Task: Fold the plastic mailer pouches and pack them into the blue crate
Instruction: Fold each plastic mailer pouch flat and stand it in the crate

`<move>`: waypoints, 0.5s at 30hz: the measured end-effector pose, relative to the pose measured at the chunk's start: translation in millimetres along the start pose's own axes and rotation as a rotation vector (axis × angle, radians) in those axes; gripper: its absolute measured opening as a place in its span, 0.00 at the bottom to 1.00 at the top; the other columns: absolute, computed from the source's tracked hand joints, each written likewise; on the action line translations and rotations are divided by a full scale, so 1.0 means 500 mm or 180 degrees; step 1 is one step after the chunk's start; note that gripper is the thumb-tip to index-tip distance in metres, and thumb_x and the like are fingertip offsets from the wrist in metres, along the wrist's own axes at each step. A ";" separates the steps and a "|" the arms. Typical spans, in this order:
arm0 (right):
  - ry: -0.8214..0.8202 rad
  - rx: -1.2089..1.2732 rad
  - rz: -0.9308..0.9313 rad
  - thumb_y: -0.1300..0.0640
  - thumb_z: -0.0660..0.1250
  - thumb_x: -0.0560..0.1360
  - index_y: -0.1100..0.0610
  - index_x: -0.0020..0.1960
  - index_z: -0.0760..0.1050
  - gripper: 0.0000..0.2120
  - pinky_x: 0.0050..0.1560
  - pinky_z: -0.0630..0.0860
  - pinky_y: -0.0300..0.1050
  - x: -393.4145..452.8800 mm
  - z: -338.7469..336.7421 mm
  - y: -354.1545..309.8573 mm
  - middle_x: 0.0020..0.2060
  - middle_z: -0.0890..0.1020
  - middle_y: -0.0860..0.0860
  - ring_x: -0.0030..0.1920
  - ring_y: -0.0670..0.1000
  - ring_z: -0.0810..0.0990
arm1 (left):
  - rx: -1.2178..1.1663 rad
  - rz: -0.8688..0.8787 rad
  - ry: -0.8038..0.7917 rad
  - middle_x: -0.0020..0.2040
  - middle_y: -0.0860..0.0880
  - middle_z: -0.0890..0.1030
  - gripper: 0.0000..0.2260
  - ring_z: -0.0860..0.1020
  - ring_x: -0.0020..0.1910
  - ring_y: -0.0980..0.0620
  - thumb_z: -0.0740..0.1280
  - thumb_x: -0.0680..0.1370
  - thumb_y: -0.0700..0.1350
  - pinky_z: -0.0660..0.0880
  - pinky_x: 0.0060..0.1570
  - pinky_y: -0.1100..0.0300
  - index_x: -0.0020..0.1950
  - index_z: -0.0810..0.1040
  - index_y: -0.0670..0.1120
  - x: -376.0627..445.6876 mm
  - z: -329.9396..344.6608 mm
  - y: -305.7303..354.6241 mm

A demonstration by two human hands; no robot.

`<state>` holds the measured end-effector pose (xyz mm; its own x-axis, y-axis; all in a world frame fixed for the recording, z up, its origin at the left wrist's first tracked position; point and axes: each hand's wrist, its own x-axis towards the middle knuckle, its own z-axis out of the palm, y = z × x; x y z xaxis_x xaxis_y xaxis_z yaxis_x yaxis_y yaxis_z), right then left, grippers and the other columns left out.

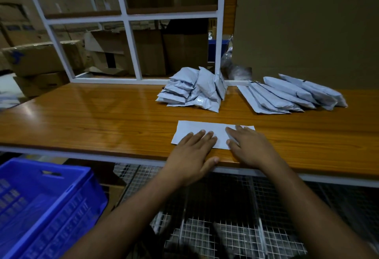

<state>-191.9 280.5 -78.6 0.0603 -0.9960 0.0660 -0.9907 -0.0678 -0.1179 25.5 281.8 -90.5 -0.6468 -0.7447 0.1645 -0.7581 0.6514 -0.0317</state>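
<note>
White pouch [205,133] near wooden table [102,119] edge

Bare glossy wooden tabletop [92,115] is lying open leftward; heaped grey plastic pouches [192,90] and a slanting pouch row [293,96] are blocking the back.

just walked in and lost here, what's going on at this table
A person is flattening a plastic mailer pouch on the wooden table, with the left hand and right hand both pressing on it, fingers straight. Behind it lie a heap of folded pouches and a fanned row of long pouches. The blue crate sits below the table's near edge, to the left; nothing visible packed in it yet.
</note>
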 end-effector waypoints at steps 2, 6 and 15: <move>0.0013 -0.0047 -0.0014 0.40 0.50 0.83 0.44 0.80 0.55 0.26 0.74 0.59 0.59 -0.017 -0.008 -0.020 0.80 0.59 0.52 0.78 0.56 0.58 | 0.0086 0.0018 0.0039 0.83 0.52 0.50 0.37 0.48 0.81 0.51 0.37 0.78 0.70 0.50 0.79 0.50 0.83 0.48 0.53 -0.024 0.004 -0.010; 0.0111 -0.0181 -0.0173 0.37 0.52 0.81 0.40 0.77 0.59 0.25 0.66 0.61 0.58 -0.065 -0.013 -0.094 0.75 0.67 0.48 0.72 0.56 0.64 | 0.0340 0.0029 0.0417 0.82 0.50 0.55 0.39 0.61 0.76 0.47 0.50 0.78 0.72 0.66 0.68 0.51 0.82 0.55 0.50 -0.085 0.002 -0.061; 0.0490 0.0169 -0.1308 0.40 0.57 0.81 0.43 0.67 0.75 0.18 0.55 0.72 0.50 -0.062 -0.044 -0.297 0.55 0.83 0.45 0.57 0.52 0.77 | 0.0777 0.0196 0.0857 0.65 0.53 0.80 0.24 0.77 0.57 0.46 0.69 0.74 0.44 0.73 0.45 0.52 0.72 0.76 0.49 -0.303 -0.072 -0.263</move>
<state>-49.5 322.7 -41.1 0.4250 -0.8657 0.2644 -0.8804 -0.4632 -0.1015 226.2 314.5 -75.6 -0.6712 -0.6193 0.4075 -0.7371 0.6157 -0.2784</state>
